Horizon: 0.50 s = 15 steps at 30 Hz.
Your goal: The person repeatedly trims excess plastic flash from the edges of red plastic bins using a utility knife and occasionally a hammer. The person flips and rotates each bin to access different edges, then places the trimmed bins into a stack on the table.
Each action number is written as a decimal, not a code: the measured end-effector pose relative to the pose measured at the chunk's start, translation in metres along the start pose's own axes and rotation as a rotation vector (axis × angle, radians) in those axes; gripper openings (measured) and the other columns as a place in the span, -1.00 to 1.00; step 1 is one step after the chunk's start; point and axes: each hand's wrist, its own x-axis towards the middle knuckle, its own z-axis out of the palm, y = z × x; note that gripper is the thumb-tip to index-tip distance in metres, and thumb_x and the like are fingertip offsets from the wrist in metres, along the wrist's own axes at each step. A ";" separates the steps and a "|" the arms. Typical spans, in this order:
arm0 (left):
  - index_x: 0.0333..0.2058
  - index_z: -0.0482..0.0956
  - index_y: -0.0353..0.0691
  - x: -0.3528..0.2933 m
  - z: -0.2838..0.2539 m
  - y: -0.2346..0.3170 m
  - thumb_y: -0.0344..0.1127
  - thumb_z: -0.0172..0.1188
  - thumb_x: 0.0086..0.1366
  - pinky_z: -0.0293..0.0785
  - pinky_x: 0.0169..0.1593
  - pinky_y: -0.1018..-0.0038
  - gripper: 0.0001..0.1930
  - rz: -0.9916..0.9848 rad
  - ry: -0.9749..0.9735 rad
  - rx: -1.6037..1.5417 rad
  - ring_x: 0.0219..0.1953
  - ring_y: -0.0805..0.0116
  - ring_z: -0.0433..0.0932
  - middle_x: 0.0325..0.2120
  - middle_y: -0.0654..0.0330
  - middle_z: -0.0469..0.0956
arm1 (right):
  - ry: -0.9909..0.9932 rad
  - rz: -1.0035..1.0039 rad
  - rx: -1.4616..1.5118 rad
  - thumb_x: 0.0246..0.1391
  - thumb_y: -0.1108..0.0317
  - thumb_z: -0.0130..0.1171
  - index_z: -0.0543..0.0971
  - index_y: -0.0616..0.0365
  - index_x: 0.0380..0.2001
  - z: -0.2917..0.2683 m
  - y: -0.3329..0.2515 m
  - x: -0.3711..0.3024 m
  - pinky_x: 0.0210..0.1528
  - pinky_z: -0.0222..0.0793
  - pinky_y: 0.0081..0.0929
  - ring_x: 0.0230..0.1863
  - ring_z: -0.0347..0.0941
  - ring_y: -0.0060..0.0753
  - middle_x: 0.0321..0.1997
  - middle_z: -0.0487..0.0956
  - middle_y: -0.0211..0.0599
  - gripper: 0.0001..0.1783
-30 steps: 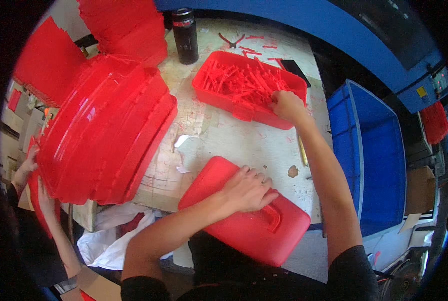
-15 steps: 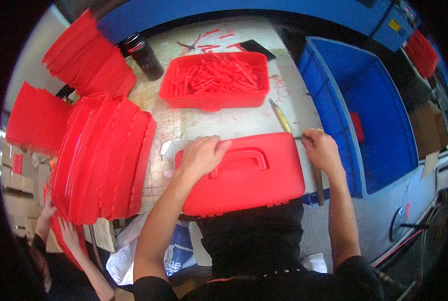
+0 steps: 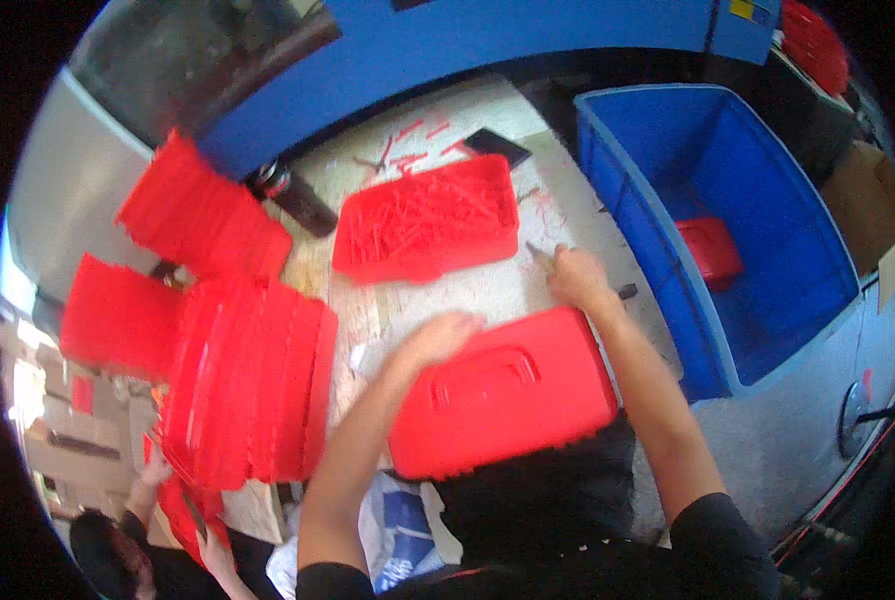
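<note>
A red plastic case lid with a moulded handle [image 3: 502,400] lies right in front of me, near the table's front edge. My left hand [image 3: 445,336], slightly blurred, rests at its far left corner with fingers stretched out. Beyond the lid's far right corner, my right hand [image 3: 579,276] has its fingers closed round a yellow-handled knife [image 3: 542,260], whose tip points away from me to the left. Part of a dark tool [image 3: 627,291] shows beside my right wrist; my forearm hides more of it.
A red case bottom [image 3: 427,270] full of red plastic strips stands farther back. Behind it lie a dark phone [image 3: 497,147] and pliers [image 3: 372,163], with a black bottle [image 3: 302,202] leftward. Stacked red shells [image 3: 252,385] crowd the left, near another person's hand [image 3: 214,553]. A blue bin [image 3: 707,330] stands right.
My right hand has left the dark tool, moved away from me and left, and taken hold of the knife. My left hand stays at the lid. The view has shifted.
</note>
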 end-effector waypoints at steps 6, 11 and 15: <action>0.13 0.48 -0.39 -0.114 0.045 0.061 -0.02 -0.19 0.53 0.27 0.31 0.26 -0.46 -0.135 0.021 -0.169 0.24 -0.07 0.42 0.10 -0.20 0.50 | 0.291 0.090 0.380 0.12 0.36 0.00 0.45 0.33 -0.14 0.007 -0.009 -0.055 -0.06 0.44 0.05 -0.16 0.52 0.30 -0.09 0.53 0.22 -0.70; 0.31 0.26 -0.34 -0.175 0.035 0.076 -0.06 0.06 0.45 0.33 0.28 0.32 -0.39 -0.267 -0.178 -0.420 0.23 0.14 0.43 0.19 -0.10 0.44 | 0.298 -0.014 0.862 0.11 0.40 -0.04 0.43 0.26 -0.15 -0.008 -0.012 -0.105 -0.15 0.41 -0.16 -0.25 0.52 -0.04 -0.25 0.53 -0.02 -0.75; 0.07 0.56 -0.33 -0.206 0.002 0.074 -0.18 0.35 0.27 0.49 0.01 0.44 -0.52 -0.397 -0.514 -0.872 -0.13 0.40 0.58 -0.13 0.15 0.65 | 0.145 -0.037 1.028 0.28 0.36 -0.07 0.47 0.15 -0.08 -0.030 -0.006 -0.161 -0.30 0.32 -0.36 -0.41 0.38 -0.39 -0.48 0.43 -0.28 -0.78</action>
